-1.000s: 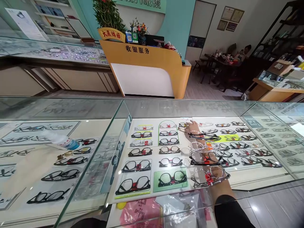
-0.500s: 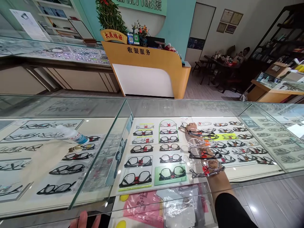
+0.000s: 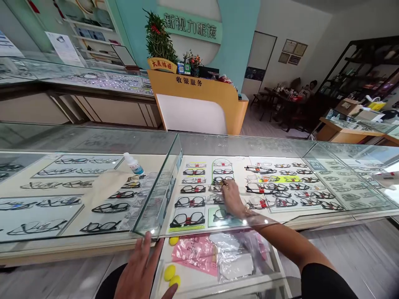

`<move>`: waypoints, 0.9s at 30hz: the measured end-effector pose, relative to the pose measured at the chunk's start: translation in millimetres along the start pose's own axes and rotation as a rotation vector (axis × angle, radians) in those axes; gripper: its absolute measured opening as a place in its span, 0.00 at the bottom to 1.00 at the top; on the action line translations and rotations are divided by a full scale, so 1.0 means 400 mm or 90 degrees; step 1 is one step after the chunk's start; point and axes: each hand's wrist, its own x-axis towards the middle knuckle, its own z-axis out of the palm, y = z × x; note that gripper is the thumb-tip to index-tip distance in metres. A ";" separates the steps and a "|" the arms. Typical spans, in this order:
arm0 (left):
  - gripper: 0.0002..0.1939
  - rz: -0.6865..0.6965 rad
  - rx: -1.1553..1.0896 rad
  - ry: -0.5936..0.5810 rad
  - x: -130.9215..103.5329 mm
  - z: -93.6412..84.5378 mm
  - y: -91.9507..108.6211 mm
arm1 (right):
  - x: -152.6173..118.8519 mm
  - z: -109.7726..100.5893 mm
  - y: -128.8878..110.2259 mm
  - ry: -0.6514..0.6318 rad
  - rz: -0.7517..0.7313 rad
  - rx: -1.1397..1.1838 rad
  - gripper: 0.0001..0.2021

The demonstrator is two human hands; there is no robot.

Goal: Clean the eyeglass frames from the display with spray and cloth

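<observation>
My right hand (image 3: 232, 198) reaches into the glass display case over the middle rows, its fingers pressed together. A thin frame shows at the fingertips, too small to tell whether it is gripped. Beside them are black-rimmed glasses (image 3: 222, 171) and, one column left, more glasses with red tags (image 3: 193, 189). My left hand (image 3: 139, 265) is spread at the case's front edge, left of the open drawer (image 3: 274, 265), holding nothing.
A glass partition (image 3: 158, 187) splits the case. On the left part's glass are a white bottle (image 3: 134, 163) and a beige cloth (image 3: 104, 187). The drawer holds pink packets (image 3: 196, 253) and yellow sponges (image 3: 169, 272). A counter (image 3: 193, 87) and a seated person (image 3: 311, 87) are farther back.
My right hand has moved left and nearer from the back rows of glasses. More of my left hand shows, its fingers at the case edge. The view has shifted, showing more of the drawer.
</observation>
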 end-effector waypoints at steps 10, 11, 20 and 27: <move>0.45 -0.019 -0.064 -0.009 -0.007 -0.006 0.009 | -0.278 -0.164 -0.241 -0.313 -0.257 0.109 0.08; 0.44 -0.023 -0.073 -0.002 -0.007 -0.006 0.011 | -0.293 -0.208 -0.254 -0.324 -0.271 0.112 0.09; 0.41 -0.025 -0.073 0.021 -0.004 0.003 0.022 | -0.119 -0.598 -0.042 -0.057 -0.142 0.028 0.12; 0.40 -0.083 -0.105 -0.009 0.009 -0.035 0.054 | 0.110 -0.594 0.285 -0.130 0.091 -0.209 0.18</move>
